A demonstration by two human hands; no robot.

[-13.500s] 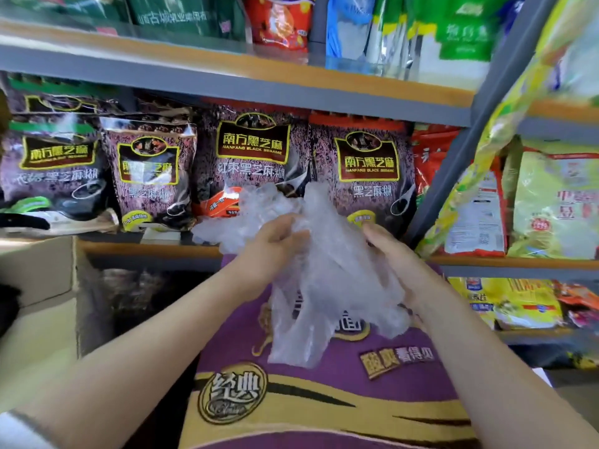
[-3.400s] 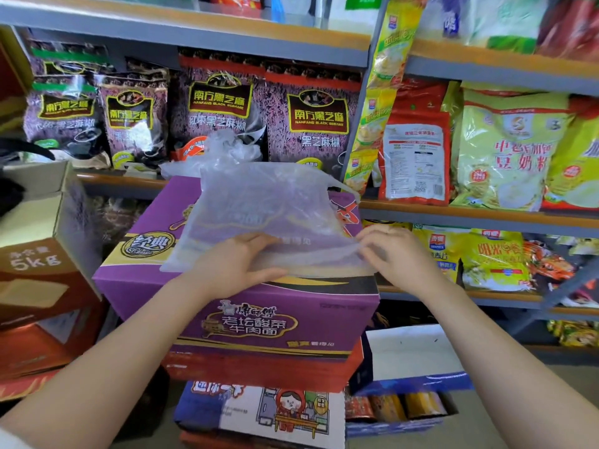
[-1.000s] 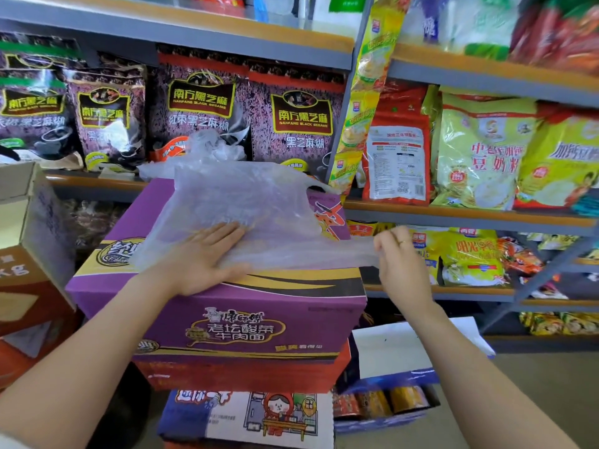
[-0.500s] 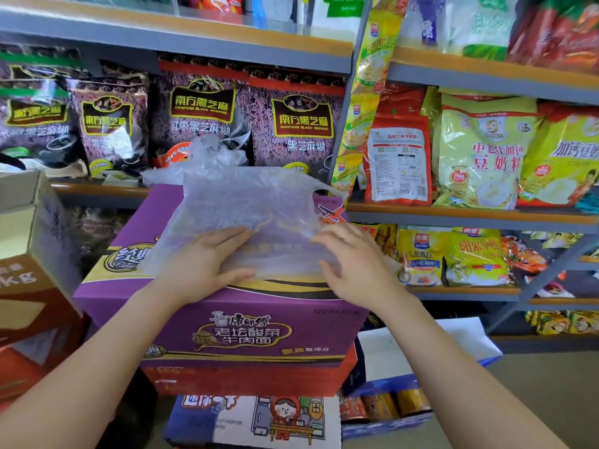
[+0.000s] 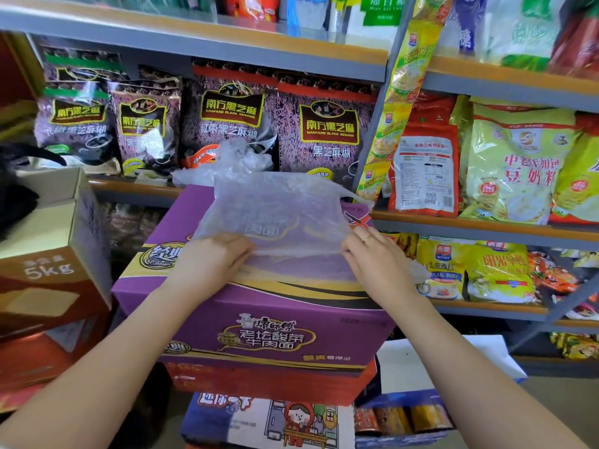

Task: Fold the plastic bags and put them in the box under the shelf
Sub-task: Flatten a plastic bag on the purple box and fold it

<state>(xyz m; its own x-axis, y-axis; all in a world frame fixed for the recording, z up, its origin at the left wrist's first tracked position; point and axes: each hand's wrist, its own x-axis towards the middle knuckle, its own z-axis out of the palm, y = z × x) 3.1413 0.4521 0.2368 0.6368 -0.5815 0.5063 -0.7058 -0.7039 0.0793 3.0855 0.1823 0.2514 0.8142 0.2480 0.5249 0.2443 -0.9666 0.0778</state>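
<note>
Item: plastic bag, frame centre; both hands had shifted to pinching its near edge (fold pending).

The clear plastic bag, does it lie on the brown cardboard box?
No, the clear plastic bag lies on the purple cardboard carton.

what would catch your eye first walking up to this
A clear plastic bag spread flat on a purple carton at centre, its near edge pinched by the left hand and right hand. Behind it, a shelf of black sesame packets; a crumpled bag lies at the carton's far edge.
</note>
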